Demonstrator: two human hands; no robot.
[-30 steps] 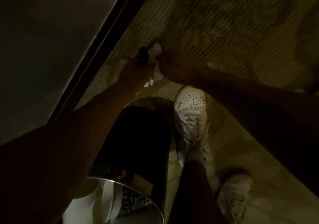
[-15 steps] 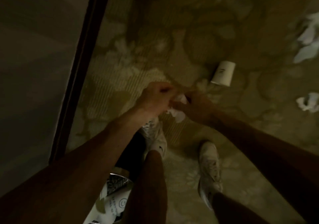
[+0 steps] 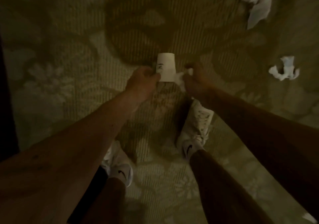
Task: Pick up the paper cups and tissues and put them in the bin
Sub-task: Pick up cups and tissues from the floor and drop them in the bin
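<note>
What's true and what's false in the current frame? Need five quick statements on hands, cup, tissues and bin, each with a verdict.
1. The left hand pinches the paper cup at its near edge. True.
2. The right hand is empty. False: it grips a crumpled tissue.
3. The bin is in view. False: no bin shows in this frame.
4. A small tissue and a large tissue lie on the carpet off to the right. True.
5. The person is barefoot. False: they wear white shoes.
</note>
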